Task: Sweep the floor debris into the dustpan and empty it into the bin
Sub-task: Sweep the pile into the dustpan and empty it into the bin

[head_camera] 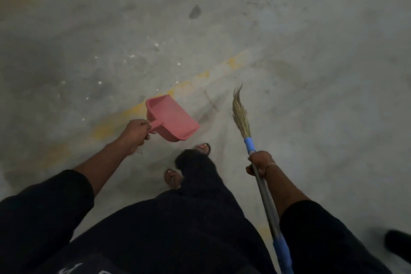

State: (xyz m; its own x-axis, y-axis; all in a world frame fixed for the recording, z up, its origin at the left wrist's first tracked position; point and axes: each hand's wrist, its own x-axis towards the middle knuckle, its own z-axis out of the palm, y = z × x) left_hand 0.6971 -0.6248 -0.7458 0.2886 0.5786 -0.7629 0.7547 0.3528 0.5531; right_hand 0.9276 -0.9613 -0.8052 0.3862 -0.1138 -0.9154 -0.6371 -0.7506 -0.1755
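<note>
Dim, stained grey concrete floor [289, 51] with worn yellow painted line [133, 109].

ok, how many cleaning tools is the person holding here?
2. The pink dustpan is gripped by its handle in the left hand, held above the floor. The broom is gripped on its shaft by the right hand, bristles pointing forward. No bin in view.

Pink dustpan [172, 118] tilted, aloft — straw broom [241, 118] beside — white debris [131, 56] beyond.

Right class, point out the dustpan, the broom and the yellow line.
dustpan [172, 118]: head view, middle of the pink tray.
broom [241, 118]: head view, on the straw bristles.
yellow line [133, 108]: head view, painted floor stripe.
</note>
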